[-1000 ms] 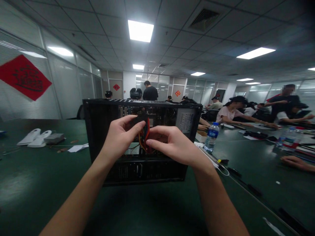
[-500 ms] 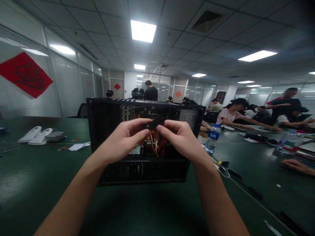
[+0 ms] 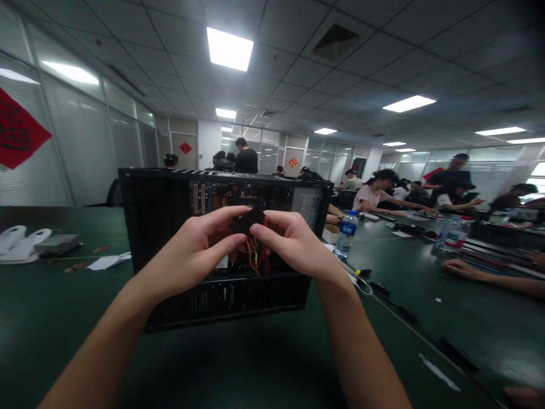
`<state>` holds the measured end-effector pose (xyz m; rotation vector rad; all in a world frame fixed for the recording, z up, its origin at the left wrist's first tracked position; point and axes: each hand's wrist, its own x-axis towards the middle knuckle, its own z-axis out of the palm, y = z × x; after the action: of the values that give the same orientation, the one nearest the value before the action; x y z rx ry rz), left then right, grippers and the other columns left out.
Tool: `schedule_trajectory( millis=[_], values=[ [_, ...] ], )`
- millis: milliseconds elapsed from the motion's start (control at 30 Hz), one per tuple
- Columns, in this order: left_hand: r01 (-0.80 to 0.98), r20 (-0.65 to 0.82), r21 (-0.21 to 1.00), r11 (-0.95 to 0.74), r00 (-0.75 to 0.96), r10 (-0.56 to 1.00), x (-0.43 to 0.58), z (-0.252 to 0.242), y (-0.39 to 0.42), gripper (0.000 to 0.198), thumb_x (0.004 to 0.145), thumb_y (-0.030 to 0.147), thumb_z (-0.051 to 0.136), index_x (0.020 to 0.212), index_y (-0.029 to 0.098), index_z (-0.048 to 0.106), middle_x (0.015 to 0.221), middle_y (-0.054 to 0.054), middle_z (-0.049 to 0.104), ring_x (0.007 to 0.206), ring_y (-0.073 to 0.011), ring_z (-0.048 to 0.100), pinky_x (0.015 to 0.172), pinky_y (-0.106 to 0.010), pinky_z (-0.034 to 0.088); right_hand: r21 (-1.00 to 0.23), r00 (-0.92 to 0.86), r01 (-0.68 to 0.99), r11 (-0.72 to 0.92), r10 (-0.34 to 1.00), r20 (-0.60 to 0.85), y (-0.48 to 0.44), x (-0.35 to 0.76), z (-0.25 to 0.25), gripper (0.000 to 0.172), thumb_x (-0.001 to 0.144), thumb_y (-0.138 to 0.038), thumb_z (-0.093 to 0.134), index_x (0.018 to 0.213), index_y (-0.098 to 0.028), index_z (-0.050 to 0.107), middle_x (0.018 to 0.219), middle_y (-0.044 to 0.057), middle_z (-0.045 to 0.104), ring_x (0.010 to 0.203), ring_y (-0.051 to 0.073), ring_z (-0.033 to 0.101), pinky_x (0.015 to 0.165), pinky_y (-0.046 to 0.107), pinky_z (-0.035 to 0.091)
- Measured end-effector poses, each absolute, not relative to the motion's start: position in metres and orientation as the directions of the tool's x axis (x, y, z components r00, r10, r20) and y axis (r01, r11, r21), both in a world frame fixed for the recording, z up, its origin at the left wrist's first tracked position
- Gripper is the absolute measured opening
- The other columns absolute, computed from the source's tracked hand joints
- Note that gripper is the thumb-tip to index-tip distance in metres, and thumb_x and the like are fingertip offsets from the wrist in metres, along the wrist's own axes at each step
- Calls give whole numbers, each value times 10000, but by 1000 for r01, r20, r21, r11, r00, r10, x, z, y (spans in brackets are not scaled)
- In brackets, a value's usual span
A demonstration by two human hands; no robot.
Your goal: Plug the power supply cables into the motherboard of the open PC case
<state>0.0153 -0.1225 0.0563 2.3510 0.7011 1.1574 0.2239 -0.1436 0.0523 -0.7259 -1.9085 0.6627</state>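
An open black computer case point(image 3: 264, 292) stands on the green table in front of me, its inside facing me. At the opening, my left hand point(image 3: 208, 241) pinches a small dark flat piece point(image 3: 246, 220) between thumb and fingers. My right hand point(image 3: 293, 241) closes on the same piece from the other side; its exact kind is unclear. Yellow and red wires point(image 3: 254, 258) hang just beneath, between the hands. Behind them, part of a circuit board point(image 3: 242, 193) with pale slots point(image 3: 196, 197) shows inside. My hands hide the middle of the case.
The green table point(image 3: 230, 363) extends around the case. White slippers point(image 3: 25, 243), a grey box point(image 3: 57, 244) and paper point(image 3: 109, 261) lie left. A water bottle point(image 3: 346, 234), cables point(image 3: 381, 289) and a co-worker's hand point(image 3: 462, 269) are right. People sit farther back.
The view has turned slightly right, so the case and hands sit farther left in the picture. The dark piece is tilted differently between my fingers; both hands keep their grip.
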Motion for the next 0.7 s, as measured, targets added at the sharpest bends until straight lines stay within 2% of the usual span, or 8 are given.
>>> schedule_trajectory(
  millis=[267,467,700],
  values=[
    [269,604,545,-794,531,594,18,56,-119,592,858,441,668,1402,235,557,1035,-77,744,839,-231,712,700,-299,601,-716,-412,175,676,711,570,-138,229,54,382,884,-537,638,798,-166,605,729,-16,583,652,110,514,586,229,432],
    [255,588,562,-787,546,597,19,56,-118,699,866,435,656,1498,229,440,838,-42,750,719,-218,713,613,-266,586,-723,-430,142,677,700,571,-131,227,51,375,907,-529,609,810,-167,591,740,-17,582,668,111,517,595,224,431],
    [301,574,523,-797,567,591,15,57,-122,675,899,377,629,1513,200,411,781,-17,740,663,-177,702,602,-236,579,-764,-451,156,626,733,509,-136,222,50,361,963,-493,536,861,-151,588,773,-8,602,691,114,536,610,224,442]
  ],
)
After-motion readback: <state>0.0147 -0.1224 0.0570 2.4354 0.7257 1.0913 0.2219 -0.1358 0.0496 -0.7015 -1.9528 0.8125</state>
